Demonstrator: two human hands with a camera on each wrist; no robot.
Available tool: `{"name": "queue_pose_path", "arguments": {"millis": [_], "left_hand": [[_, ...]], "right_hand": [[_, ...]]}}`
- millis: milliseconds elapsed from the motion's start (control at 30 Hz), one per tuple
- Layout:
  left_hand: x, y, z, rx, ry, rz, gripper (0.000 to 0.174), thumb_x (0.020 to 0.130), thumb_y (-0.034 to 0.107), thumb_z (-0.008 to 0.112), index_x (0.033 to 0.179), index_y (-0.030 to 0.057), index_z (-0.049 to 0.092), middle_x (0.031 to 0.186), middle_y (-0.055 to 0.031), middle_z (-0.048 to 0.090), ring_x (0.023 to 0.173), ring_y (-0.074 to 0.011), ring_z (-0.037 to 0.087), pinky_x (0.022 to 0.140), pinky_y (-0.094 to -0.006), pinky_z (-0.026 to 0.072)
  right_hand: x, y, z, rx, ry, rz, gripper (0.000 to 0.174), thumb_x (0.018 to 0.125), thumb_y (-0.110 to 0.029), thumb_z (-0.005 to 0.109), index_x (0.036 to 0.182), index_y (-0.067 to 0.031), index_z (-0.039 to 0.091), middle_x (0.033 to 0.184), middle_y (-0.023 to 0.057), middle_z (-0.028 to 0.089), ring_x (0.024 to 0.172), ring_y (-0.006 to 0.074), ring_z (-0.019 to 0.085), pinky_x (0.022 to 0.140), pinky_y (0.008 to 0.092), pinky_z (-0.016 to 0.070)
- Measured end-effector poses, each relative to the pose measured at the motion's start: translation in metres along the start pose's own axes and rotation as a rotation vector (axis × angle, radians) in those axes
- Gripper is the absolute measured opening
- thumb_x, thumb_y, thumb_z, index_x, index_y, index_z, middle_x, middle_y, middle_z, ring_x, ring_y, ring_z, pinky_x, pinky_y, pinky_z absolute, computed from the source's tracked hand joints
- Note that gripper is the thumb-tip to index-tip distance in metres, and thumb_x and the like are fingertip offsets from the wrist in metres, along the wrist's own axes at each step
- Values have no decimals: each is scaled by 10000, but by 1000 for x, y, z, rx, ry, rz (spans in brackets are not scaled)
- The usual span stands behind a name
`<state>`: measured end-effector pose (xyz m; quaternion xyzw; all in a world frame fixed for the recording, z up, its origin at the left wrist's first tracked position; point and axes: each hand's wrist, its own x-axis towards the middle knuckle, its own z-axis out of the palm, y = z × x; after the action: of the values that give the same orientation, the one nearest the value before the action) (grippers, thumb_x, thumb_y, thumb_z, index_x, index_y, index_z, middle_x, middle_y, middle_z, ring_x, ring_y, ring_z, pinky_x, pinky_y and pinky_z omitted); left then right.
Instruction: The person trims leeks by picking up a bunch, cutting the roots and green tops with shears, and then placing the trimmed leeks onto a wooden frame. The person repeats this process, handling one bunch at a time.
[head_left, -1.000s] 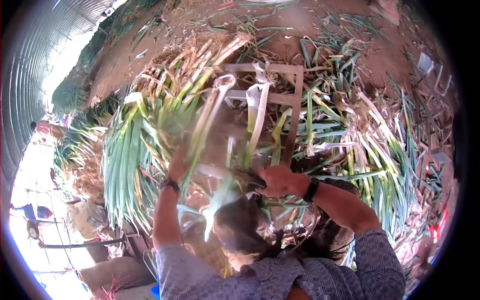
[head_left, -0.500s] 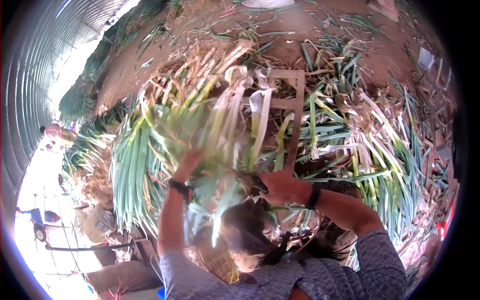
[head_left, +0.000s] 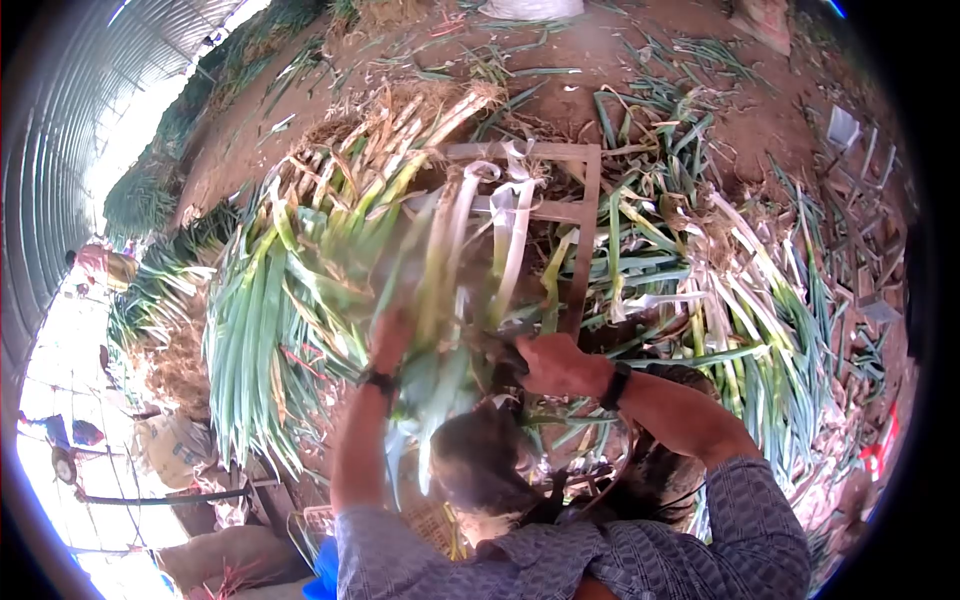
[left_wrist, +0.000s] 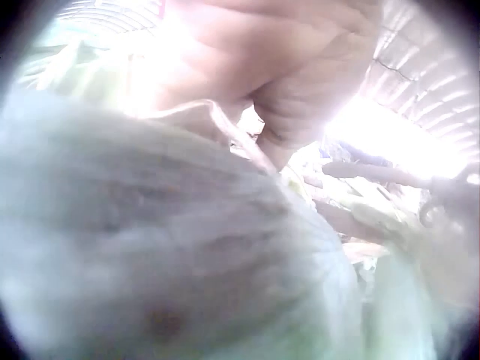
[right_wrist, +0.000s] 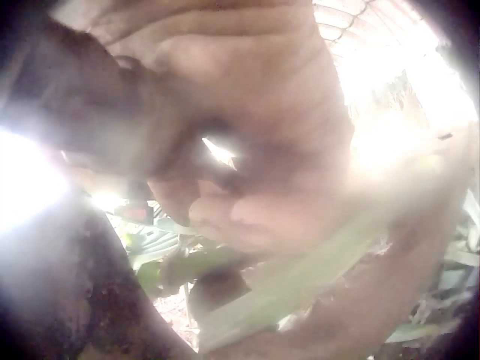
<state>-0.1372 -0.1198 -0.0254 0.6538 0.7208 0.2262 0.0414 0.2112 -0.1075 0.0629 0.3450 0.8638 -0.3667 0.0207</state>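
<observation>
So the left hand wraps its fingers round the leek bunch, held up over the pile near the wooden frame's lower edge. The right hand curls round its dirty base. I'd grip low and firm, since floppy leaves slip.

Bare dirt floor beside a sunlit corrugated metal wall.

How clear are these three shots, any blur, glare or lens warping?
Head view: strong fisheye bending, black corners, daylight blown out at left edge, motion blur on the leek stalks in the left hand. Left wrist view: too close, everything soft, glare upper right. Right wrist view: the right hand, curled round a dark object, fills the frame out of focus; glare left and upper right.
</observation>
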Motion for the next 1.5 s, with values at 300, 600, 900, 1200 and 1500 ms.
{"name": "queue_pose_path", "arguments": {"millis": [300,600,900,1200,1500], "left_hand": [[4,-31,19,-51,-189,9,146,873,181,610,913,51,662,828,-141,685,742,-308,665,640,-436,502],[19,12,17,-27,-341,-55,329,828,393,691,877,69,680,792,-140,695,708,-285,661,613,-427,474],[8,51,14,146,-283,-311,462,773,468,716,974,67,606,902,-182,683,856,-388,650,715,-504,492],[5,70,-12,119,-428,-309,453,772,440,703,969,51,581,942,-210,670,841,-421,634,715,-526,485],[-45,60,-49,-72,-635,-233,394,810,307,721,1052,8,634,846,-153,678,762,-220,652,669,-374,509]], "right_hand": [[5,0,0,17,7,-62,445,793,-336,657,1071,1,570,823,223,669,764,421,657,702,499,530],[19,27,9,96,90,69,431,806,-366,653,1045,-18,563,831,221,667,787,422,657,702,502,522],[43,27,-3,151,204,137,334,767,-236,625,1009,-15,562,889,239,652,826,418,644,724,494,512],[64,30,-25,366,193,191,330,769,-254,668,923,25,583,885,223,647,826,360,650,764,450,508],[68,36,-14,256,197,99,353,759,-279,669,933,19,591,891,222,649,839,369,655,751,452,512]]}}
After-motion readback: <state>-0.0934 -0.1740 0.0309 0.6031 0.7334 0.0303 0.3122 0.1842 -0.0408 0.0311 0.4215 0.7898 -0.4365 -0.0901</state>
